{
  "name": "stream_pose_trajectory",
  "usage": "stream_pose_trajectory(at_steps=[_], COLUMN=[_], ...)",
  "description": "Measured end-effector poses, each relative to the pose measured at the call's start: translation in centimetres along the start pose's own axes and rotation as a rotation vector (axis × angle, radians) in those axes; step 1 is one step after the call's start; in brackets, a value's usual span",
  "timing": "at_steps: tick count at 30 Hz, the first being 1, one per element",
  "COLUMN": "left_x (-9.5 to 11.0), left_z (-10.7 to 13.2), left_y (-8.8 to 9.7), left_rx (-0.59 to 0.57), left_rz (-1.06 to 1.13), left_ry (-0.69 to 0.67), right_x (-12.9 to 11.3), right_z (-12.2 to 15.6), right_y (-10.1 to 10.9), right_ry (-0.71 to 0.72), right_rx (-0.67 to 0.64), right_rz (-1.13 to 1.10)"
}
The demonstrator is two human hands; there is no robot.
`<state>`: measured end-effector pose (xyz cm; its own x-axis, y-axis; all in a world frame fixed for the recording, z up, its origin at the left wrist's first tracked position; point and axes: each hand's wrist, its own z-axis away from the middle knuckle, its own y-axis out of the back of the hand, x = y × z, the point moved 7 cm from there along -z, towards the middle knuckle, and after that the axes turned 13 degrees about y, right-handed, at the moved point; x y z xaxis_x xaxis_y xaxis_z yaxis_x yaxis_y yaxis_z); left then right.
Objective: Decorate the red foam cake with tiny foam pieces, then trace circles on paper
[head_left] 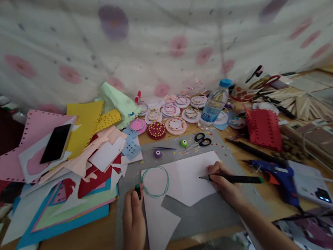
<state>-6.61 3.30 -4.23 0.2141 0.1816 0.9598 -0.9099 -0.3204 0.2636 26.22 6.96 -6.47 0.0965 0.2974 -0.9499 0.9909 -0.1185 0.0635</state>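
A white sheet of paper (186,178) with cut-out edges lies on a grey mat (199,220). Toward its left end is a green drawn circle (168,180) of several overlapping lines. My right hand (227,188) grips a black marker (239,179) with a green end, its tip pointing left just over the paper. At the paper's left edge, my left hand (134,216) is closed around a small dark green marker cap (138,190). Black-handled scissors (201,140), a green punch (183,142) and a purple punch (157,153) lie beyond the sheet.
Coloured paper (72,216) and a phone (56,143) are heaped at left. Decorated paper discs (176,125) and a water bottle (215,102) stand along the back. At right are a blue glue gun (277,177), red dotted paper (263,129) and wooden sticks (306,107).
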Motion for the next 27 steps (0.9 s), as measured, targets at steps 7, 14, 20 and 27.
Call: stream_pose_trajectory(at_steps=[7,14,20,27], left_x=[1.9,6.0,7.8,6.7], left_z=[-3.0,1.7,3.9,4.9], left_y=[-1.4,-2.9,-3.2,-4.3], left_rx=[-0.03,-0.242,-0.373,-0.55], left_rz=[0.035,-0.08,-0.087,-0.026], left_ry=[0.051,-0.115,-0.209,-0.049], right_x=[-3.9,-9.4,-11.0,-11.2], right_z=[-1.9,-0.9,-0.1,1.1], right_y=[-1.3,-4.9,-6.1,-5.9], right_ry=[0.003,-0.021,-0.049,-0.047], right_rx=[-0.155,-0.272,-0.304,-0.238], right_rz=[-0.002,-0.355,-0.33,-0.424])
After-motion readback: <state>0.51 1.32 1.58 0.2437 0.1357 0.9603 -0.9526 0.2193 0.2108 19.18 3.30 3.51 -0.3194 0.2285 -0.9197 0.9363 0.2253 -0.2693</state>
